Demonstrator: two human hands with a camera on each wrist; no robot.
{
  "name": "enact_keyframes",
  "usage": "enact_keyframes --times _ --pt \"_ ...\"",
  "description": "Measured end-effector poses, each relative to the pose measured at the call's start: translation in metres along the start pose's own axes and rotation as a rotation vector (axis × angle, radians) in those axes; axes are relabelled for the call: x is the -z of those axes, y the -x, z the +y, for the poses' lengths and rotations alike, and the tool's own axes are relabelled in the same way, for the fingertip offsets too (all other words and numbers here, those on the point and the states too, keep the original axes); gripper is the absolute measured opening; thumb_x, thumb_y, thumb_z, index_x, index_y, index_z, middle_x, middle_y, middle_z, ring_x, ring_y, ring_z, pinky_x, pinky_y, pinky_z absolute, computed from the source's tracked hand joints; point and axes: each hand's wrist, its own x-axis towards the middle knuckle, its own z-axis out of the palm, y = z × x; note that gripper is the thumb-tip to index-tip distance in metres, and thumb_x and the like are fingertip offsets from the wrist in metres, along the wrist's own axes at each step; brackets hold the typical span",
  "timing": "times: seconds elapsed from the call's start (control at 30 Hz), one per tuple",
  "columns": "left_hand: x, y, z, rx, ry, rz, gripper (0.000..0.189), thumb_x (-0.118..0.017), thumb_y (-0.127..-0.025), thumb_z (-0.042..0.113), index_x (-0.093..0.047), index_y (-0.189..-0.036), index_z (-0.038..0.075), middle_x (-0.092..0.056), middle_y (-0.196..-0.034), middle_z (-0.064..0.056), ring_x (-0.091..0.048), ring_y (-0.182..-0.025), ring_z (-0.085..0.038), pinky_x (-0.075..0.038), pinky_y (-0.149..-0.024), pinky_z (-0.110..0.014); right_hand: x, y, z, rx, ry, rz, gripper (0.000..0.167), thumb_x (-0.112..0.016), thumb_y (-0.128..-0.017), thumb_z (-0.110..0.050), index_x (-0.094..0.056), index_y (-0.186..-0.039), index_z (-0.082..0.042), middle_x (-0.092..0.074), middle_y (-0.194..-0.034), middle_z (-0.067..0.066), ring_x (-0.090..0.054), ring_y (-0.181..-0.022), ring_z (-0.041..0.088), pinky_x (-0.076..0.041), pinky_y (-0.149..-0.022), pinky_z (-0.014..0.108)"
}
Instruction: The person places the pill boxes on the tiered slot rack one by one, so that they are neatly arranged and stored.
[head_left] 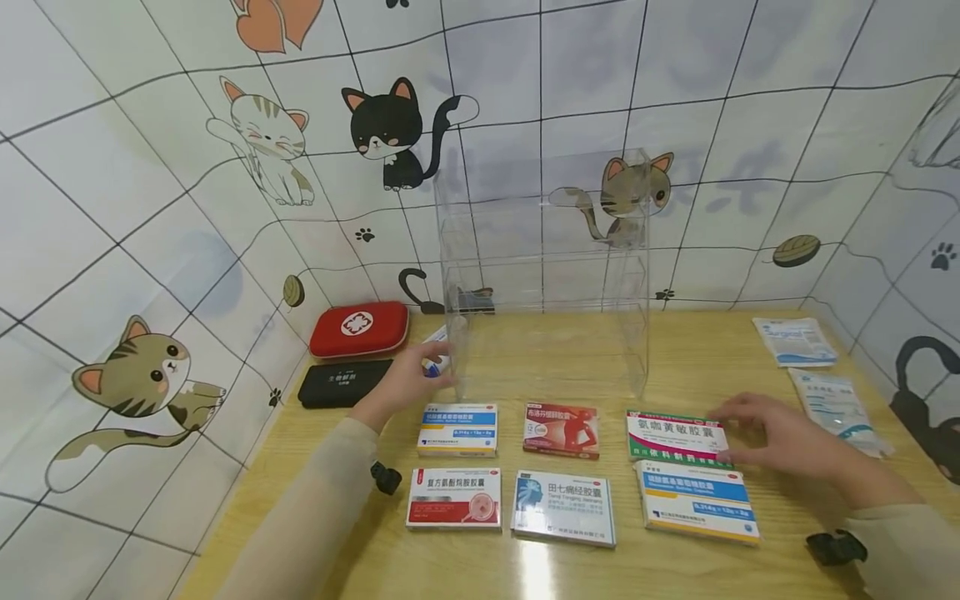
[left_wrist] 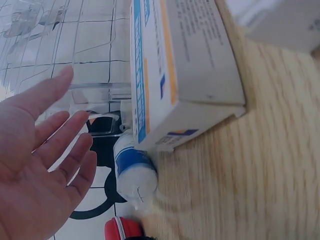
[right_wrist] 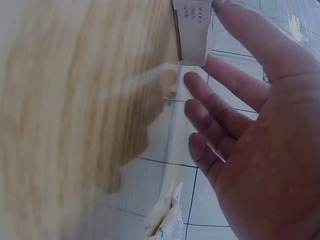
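Light wood-grain bench (head_left: pixel 637 575). Back left: red case (head_left: pixel 360 331) with white emblem, black case (head_left: pixel 337 388) with white lettering just in front. Right side: "Surgical" packet (head_left: pixel 795 343) behind a second white-blue packet (head_left: pixel 836 410). Walls (head_left: pixel 510 92) white, black grid lines, cartoon cats (head_left: pixel 386 133), paw prints (head_left: pixel 365 235).

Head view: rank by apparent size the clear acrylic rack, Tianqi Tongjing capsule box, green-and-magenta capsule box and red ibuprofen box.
Clear acrylic rack, by far
Tianqi Tongjing capsule box, nearer the camera
Green-and-magenta capsule box, partly covered
Red ibuprofen box
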Motion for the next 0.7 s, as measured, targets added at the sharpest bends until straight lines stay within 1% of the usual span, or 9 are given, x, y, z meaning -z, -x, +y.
enact_keyframes --times 0.07,0.13,0.23,0.33,0.37,0.43,0.53,0.63,0.7 --pt "-0.001 0.000 -0.001 -0.007 0.010 0.003 0.059 -0.084 -0.088 0.030 -0.061 -0.142 0.025 -0.066 -0.132 0.000 -0.062 -0.116 -0.025 -0.056 -0.099 -0.047 -0.001 0.000 -0.003 -0.011 -0.013 -0.019 0.068 -0.087 -0.074 -0.059 -0.073 -0.127 -0.018 -0.064 -0.129 0.018 -0.057 -0.121 0.047 -0.044 -0.097 0.070" --pt "-0.001 0.000 -0.002 -0.014 0.022 0.006 0.061 -0.084 -0.088 0.029 -0.060 -0.143 0.023 -0.066 -0.132 -0.001 -0.062 -0.118 -0.026 -0.055 -0.101 -0.048 0.000 0.001 -0.006 -0.014 -0.018 -0.026 0.068 -0.087 -0.074 -0.057 -0.072 -0.126 -0.017 -0.064 -0.130 0.019 -0.056 -0.121 0.046 -0.044 -0.097 0.069" --pt "-0.001 0.000 -0.002 -0.020 0.024 0.013 0.062 -0.083 -0.088 0.029 -0.059 -0.144 0.021 -0.066 -0.132 -0.003 -0.061 -0.122 -0.027 -0.053 -0.104 -0.050 0.002 0.000 -0.009 -0.020 -0.029 -0.012 0.065 -0.088 -0.075 -0.055 -0.070 -0.125 -0.017 -0.068 -0.123 0.009 -0.061 -0.113 0.032 -0.051 -0.096 0.052" --pt "0.000 -0.001 -0.003 -0.020 0.020 0.029 0.060 -0.083 -0.088 0.029 -0.060 -0.143 0.020 -0.066 -0.133 -0.004 -0.061 -0.124 -0.027 -0.052 -0.106 -0.051 0.005 -0.001 -0.012 -0.063 -0.089 -0.005 0.062 -0.087 -0.078 -0.052 -0.067 -0.127 -0.019 -0.070 -0.114 0.000 -0.062 -0.098 0.013 -0.054 -0.083 0.029" --pt "0.000 -0.001 -0.003 -0.025 0.019 0.032 0.060 -0.083 -0.089 0.029 -0.060 -0.143 0.020 -0.066 -0.134 -0.004 -0.060 -0.125 -0.027 -0.052 -0.106 -0.051 0.007 -0.001 -0.013 -0.086 -0.114 -0.003 0.061 -0.086 -0.079 -0.051 -0.067 -0.128 -0.019 -0.070 -0.113 0.000 -0.063 -0.095 0.010 -0.054 -0.079 0.024" --pt "0.001 -0.002 -0.004 -0.033 0.025 0.036 0.059 -0.083 -0.089 0.029 -0.060 -0.142 0.019 -0.066 -0.135 -0.005 -0.060 -0.126 -0.027 -0.052 -0.107 -0.052 0.010 -0.001 -0.015 -0.125 -0.161 0.001 0.056 -0.083 -0.085 -0.048 -0.066 -0.130 -0.019 -0.072 -0.115 0.004 -0.064 -0.093 0.007 -0.054 -0.076 0.021" --pt "0.000 -0.004 -0.007 -0.041 0.045 0.025 0.058 -0.082 -0.090 0.029 -0.060 -0.142 0.018 -0.066 -0.136 -0.004 -0.060 -0.125 -0.025 -0.052 -0.106 -0.051 0.017 0.002 -0.020 -0.177 -0.197 0.042 0.046 -0.077 -0.092 -0.045 -0.067 -0.128 -0.020 -0.072 -0.120 0.010 -0.067 -0.094 0.008 -0.055 -0.075 0.024" --pt "-0.002 -0.006 -0.010 -0.033 0.067 0.014 0.056 -0.081 -0.090 0.030 -0.061 -0.142 0.019 -0.066 -0.135 -0.001 -0.060 -0.124 -0.024 -0.053 -0.105 -0.050 0.025 0.006 -0.024 -0.192 -0.197 0.127 0.038 -0.073 -0.096 -0.042 -0.069 -0.126 -0.020 -0.072 -0.119 0.014 -0.065 -0.091 -0.002 -0.054 -0.073 0.023" --pt "-0.004 -0.006 -0.010 -0.022 0.070 0.013 0.055 -0.081 -0.090 0.031 -0.062 -0.140 0.021 -0.066 -0.135 0.000 -0.060 -0.123 -0.024 -0.053 -0.104 -0.050 0.032 0.006 -0.024 -0.181 -0.195 0.206 0.035 -0.073 -0.096 -0.038 -0.070 -0.125 -0.019 -0.073 -0.116 0.017 -0.060 -0.088 -0.012 -0.054 -0.070 0.019"
